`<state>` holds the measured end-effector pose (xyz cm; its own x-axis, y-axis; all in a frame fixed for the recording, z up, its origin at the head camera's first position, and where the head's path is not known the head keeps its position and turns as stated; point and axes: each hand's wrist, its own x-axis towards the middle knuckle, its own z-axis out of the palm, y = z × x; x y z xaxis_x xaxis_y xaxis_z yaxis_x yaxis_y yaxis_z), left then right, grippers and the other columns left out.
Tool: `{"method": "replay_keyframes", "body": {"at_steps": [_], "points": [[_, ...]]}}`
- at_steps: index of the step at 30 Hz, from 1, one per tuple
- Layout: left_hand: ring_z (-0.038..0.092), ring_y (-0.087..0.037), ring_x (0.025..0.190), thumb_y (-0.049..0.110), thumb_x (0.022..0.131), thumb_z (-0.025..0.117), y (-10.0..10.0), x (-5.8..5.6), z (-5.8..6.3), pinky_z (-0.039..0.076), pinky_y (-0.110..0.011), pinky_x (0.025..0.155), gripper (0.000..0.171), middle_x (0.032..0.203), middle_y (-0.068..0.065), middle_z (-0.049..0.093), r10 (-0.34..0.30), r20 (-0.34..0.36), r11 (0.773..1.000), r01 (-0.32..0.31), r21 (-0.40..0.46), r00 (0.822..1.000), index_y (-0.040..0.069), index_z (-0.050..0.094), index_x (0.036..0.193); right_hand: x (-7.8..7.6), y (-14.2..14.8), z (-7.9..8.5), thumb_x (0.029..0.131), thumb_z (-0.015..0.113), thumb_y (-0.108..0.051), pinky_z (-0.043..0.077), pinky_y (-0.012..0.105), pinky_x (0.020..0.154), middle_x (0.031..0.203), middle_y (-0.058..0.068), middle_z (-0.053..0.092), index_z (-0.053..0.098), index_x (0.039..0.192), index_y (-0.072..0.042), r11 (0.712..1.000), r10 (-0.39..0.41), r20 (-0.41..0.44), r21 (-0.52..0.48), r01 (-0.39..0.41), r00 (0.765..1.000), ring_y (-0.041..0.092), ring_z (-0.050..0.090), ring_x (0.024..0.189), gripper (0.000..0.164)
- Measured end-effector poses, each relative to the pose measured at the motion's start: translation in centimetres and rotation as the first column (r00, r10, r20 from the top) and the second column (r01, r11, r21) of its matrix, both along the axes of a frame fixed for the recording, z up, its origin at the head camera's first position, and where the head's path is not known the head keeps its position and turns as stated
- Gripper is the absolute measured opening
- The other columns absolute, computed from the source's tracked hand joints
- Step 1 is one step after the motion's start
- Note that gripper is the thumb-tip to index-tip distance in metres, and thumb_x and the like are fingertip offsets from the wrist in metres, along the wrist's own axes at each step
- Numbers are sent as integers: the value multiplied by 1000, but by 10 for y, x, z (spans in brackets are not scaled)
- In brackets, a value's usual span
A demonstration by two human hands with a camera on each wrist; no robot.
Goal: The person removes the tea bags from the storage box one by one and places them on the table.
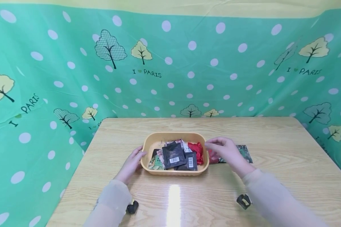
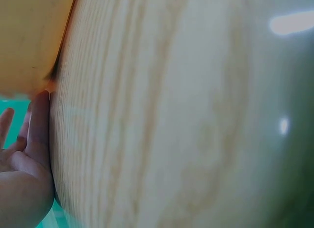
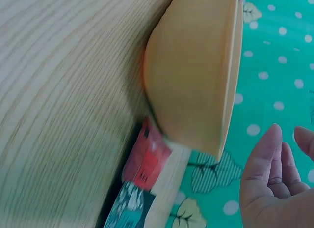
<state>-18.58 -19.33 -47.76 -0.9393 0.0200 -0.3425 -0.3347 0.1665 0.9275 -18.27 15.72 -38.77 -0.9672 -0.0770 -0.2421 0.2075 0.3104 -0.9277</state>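
Observation:
A yellow plastic basin stands on the table with several small packets inside. A black packet lies on top, beside a second black packet and a crinkled red packet. My left hand rests against the basin's left side; its fingers look extended along the wall in the left wrist view. Just by the right rim is my right hand, fingers slightly bent and holding nothing. The right wrist view shows this hand apart from the basin.
Outside the basin on the right, a red packet lies on the table next to a dark green packet, partly covered by my right hand in the head view. A green dotted cloth hangs behind the wooden table.

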Motion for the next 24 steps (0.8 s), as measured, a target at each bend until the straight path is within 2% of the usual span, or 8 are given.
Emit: {"method": "replay_keyframes", "body": {"at_steps": [6, 16, 24], "points": [[46, -39, 138, 34, 101, 49, 0, 1, 2, 38, -48, 116, 66, 158, -24, 32, -11, -1, 1000, 11, 0, 1000, 10, 25, 157, 0, -20, -2, 91, 69, -22, 60, 30, 66, 92, 10, 67, 65, 119, 0, 999, 30, 38, -19, -29, 999, 14, 60, 71, 36], [44, -40, 139, 35, 101, 50, 1, 1, 4, 36, -49, 117, 66, 158, -23, 31, -12, -4, 1000, 12, 1, 1000, 11, 25, 157, -1, -47, -13, 92, 67, -12, 61, 28, 66, 109, 26, 69, 60, 122, 10, 992, 115, 42, -60, -112, 992, 17, 64, 71, 38], [46, -38, 138, 34, 100, 50, 1, -1, 0, 37, -48, 117, 63, 158, -22, 34, 9, 9, 1000, -9, 7, 1000, 13, 29, 155, -6, -56, -27, 92, 67, -13, 62, 28, 67, 104, 22, 71, 61, 120, 9, 995, 92, 81, -44, -89, 992, 19, 65, 72, 36]]}}
